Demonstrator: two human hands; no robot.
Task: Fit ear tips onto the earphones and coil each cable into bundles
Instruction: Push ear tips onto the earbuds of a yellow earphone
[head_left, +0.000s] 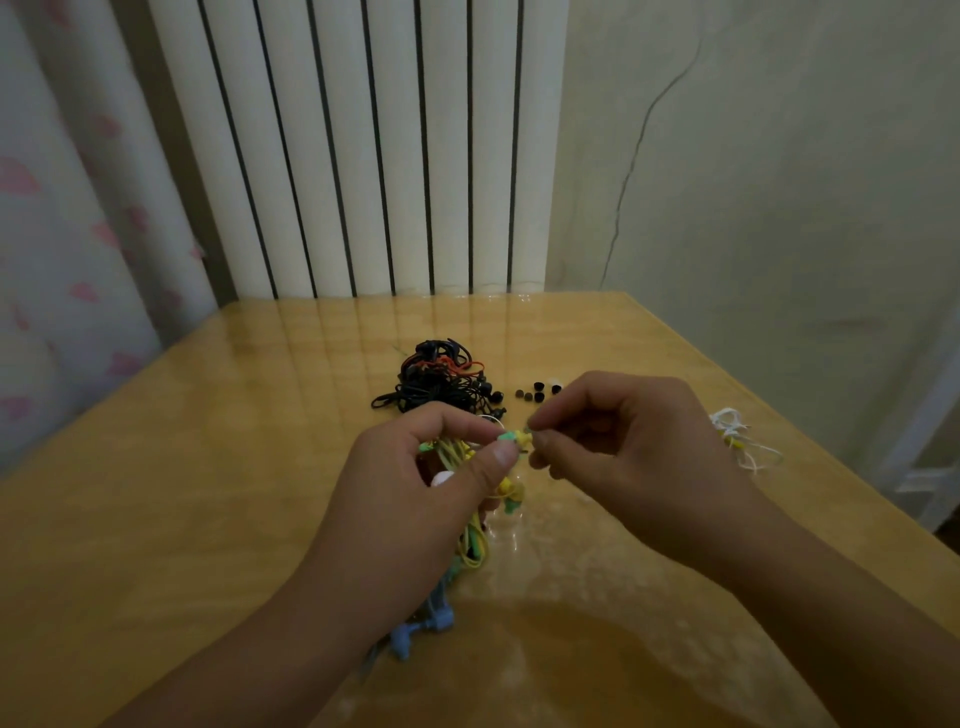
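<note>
We are seeing a glossy, smooth wooden tabletop (208, 467) mirroring the matt white ribbed radiator (363, 156). The earphone cables (470, 551) are looking like smooth rubbery plastic; the wall (779, 182) is showing rough, cracked paint.

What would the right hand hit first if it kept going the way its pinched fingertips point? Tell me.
The right hand points its fingertips left, toward the green and yellow earbud pinched by the left hand. That earbud looks like the first contact, almost touching already, though depth is hard to judge from this single view.
</note>
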